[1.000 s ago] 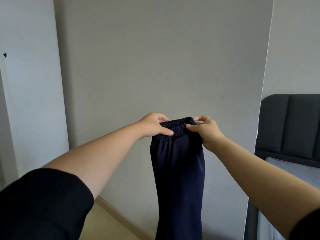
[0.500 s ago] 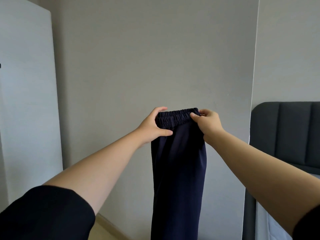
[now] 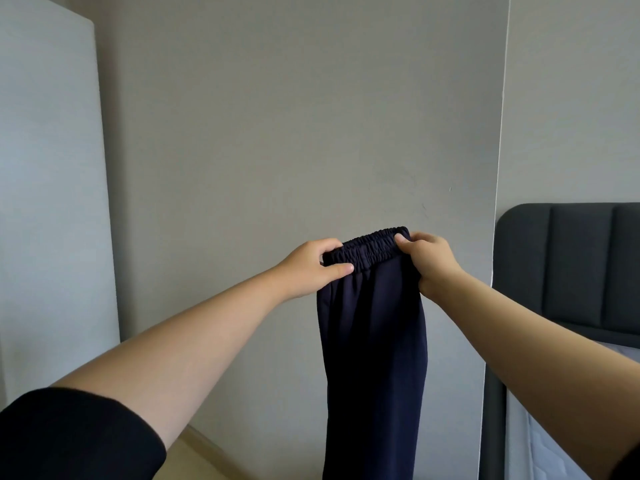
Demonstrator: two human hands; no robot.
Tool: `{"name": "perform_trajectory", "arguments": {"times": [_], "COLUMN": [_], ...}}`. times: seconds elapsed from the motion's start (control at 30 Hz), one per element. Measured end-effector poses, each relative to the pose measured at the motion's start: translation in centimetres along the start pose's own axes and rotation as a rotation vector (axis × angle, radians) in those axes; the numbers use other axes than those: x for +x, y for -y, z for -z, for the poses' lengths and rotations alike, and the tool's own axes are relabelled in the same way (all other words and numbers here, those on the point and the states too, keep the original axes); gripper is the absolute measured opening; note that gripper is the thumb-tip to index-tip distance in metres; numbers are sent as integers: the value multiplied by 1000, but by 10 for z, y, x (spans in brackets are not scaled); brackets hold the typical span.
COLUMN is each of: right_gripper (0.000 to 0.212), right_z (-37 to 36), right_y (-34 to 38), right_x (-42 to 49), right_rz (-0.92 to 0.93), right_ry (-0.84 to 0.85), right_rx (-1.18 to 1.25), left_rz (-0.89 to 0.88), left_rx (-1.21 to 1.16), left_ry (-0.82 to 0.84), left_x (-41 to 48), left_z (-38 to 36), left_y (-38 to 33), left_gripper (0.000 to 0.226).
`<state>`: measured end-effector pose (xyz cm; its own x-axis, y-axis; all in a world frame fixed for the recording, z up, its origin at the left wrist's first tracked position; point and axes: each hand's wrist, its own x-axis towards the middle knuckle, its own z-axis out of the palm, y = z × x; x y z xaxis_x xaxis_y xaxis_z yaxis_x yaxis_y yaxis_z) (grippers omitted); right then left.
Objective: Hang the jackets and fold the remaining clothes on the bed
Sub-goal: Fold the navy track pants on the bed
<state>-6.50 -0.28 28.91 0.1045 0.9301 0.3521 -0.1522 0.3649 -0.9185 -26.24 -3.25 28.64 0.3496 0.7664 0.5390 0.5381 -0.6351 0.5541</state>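
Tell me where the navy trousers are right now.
In the head view the navy trousers hang just right of centre, held up by their waistband between the left hand and right hand, before the grey wall and left of the dark headboard.

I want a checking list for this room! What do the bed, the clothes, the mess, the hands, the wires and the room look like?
Surface: only the edge of the mattress shows, at the right, below a dark grey headboard.
Job's things: navy trousers held up in the air by the elastic waistband, legs hanging straight down.
Clutter: nothing seen.
Hands: left hand and right hand each pinch one end of the waistband.
Cables: nothing seen.
Surroundings: grey wall, white panel on the left, strip of pale floor.
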Motion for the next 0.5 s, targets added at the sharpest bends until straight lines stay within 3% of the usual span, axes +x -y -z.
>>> {"name": "perform_trajectory", "arguments": {"times": [0.17,0.33,0.5], "right_gripper": [5,18,21], "right_z": [13,29,25], "right_y": [3,12,18], "right_x": [-7,-12,-13], "right_rz": [50,80,184], "right_ry": [173,522,547], "right_rx": [-278,-431,-742], "left_rz": [4,42,27], "left_rx": [133,233,261], "left_ry": [5,74,79], "left_x": [1,4,10], "left_z": [5,3,-4], "left_y": [-1,0,-7], "left_gripper": [18,25,30]}}
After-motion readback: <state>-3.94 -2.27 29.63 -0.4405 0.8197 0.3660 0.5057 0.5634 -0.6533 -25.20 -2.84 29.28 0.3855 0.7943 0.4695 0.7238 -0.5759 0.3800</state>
